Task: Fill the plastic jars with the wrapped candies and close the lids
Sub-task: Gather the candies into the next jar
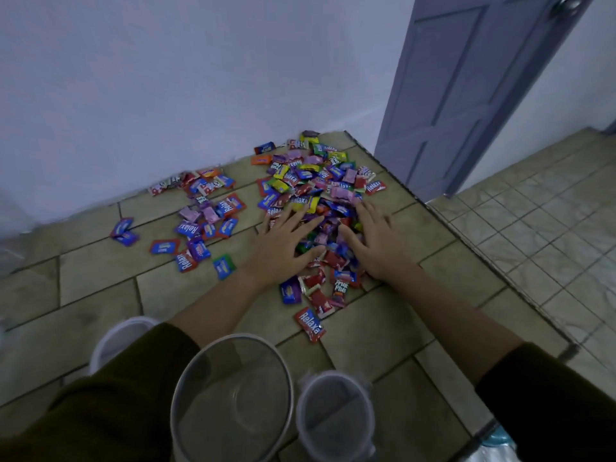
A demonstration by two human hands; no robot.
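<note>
A large heap of wrapped candies (313, 185) in red, blue, purple, pink and yellow wrappers lies on a tile-patterned surface (100, 278) against the wall. My left hand (283, 241) and my right hand (376, 241) lie palm down on the near side of the heap, fingers spread, with candies between them. A smaller scatter of candies (203, 221) lies to the left. Close to me stand a big open clear plastic jar (233, 395) and a smaller open clear jar (333, 415), both with nothing inside. A white lid or jar rim (116, 338) shows behind my left sleeve.
The surface's right edge (466, 248) drops off to a tiled floor (550, 201). A grey-blue door (466, 88) stands ajar at the back right. A pale wall (166, 95) bounds the far side. Something light blue (496, 441) sits at the bottom right.
</note>
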